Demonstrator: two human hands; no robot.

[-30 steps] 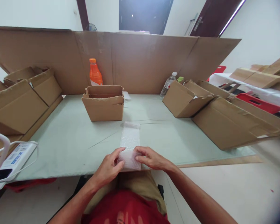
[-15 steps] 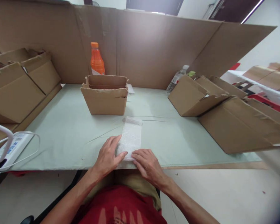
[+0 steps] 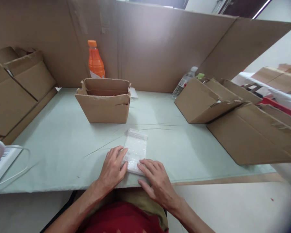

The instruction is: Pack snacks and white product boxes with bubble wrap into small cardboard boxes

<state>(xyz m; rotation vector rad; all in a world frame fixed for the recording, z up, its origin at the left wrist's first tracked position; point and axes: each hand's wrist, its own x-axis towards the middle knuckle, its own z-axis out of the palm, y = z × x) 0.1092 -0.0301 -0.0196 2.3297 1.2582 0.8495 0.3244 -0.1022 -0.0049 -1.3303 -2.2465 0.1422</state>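
A small clear bubble-wrap pouch [image 3: 136, 148] lies flat on the pale green table [image 3: 63, 145] near its front edge. My left hand [image 3: 113, 168] rests palm down on the pouch's near left corner, fingers spread. My right hand [image 3: 155, 181] lies flat beside it, its fingertips pressing the pouch's near right corner. Neither hand grips the pouch. What is inside it cannot be made out.
An open cardboard box [image 3: 104, 100] stands behind the pouch, an orange drink bottle [image 3: 95, 61] behind that. Flattened cartons lean at the left [image 3: 16, 90] and right [image 3: 232, 116]. A clear water bottle [image 3: 185, 81] stands back right. A tall cardboard screen [image 3: 160, 48] walls the rear.
My hands went from pinching the pouch's near end at the table edge to lying flat on it. The pouch has slid slightly away from me onto the table.
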